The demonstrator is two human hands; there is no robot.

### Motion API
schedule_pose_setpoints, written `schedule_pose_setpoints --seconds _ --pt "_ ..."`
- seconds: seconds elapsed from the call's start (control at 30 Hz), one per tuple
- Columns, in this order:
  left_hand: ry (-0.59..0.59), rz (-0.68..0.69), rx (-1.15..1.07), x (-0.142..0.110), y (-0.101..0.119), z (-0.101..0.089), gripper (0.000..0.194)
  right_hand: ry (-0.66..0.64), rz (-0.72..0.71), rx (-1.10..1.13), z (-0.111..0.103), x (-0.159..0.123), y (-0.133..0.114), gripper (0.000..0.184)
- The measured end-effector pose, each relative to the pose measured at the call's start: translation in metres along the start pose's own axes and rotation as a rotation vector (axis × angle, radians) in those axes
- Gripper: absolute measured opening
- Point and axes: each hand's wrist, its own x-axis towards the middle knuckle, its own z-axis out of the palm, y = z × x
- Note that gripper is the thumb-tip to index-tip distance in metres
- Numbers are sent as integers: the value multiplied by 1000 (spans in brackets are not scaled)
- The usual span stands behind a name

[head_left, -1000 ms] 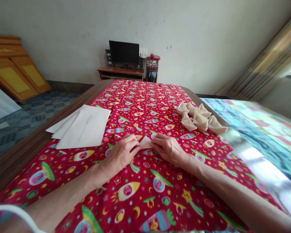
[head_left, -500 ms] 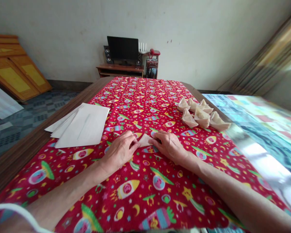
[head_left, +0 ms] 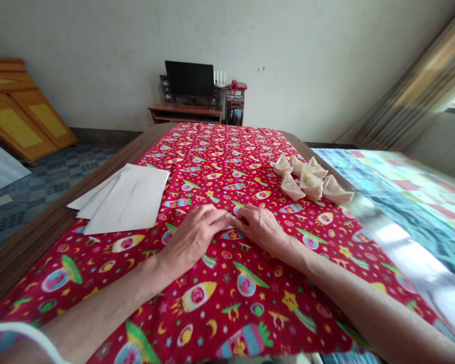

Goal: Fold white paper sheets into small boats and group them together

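Mid-table, my left hand (head_left: pixel 197 232) and my right hand (head_left: pixel 262 228) meet over a small folded piece of paper (head_left: pixel 231 214). The fingers of my left hand reach across it and hide nearly all of it. My right thumb and fingers pinch its right end. To the left lies a fanned stack of white paper sheets (head_left: pixel 131 199), the top one bearing a faint greenish line. Several folded paper boats (head_left: pixel 311 183), cream-coloured and partly nested, stand in a cluster at the right.
A red patterned cloth (head_left: pixel 197 333) covers most of the brown wooden table (head_left: pixel 30 263). Beyond its right edge is a bed-like surface with a colourful cover (head_left: pixel 409 177). A monitor (head_left: pixel 189 79) stands on a low desk by the wall. A white cable (head_left: pixel 26 328) crosses the lower left corner.
My left fingers have moved right and over the folded paper, which showed as a pale triangle between my hands before. My right hand stays on its right end.
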Motion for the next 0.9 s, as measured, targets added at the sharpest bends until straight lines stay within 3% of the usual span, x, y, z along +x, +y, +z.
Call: schedule_pose_setpoints --seconds 0.23,0.43,0.6,0.9 --pt "-117 74 -20 -10 -9 2 53 90 -1 119 7 -2 4 20" --pt "-178 70 0 -14 -8 -4 58 48 -21 162 5 -9 12 16" --pt "-188 56 -16 -14 -9 -2 57 0 2 66 -1 -11 13 24" --pt "-256 47 34 -13 -6 -5 59 -11 88 -13 -3 -9 10 20"
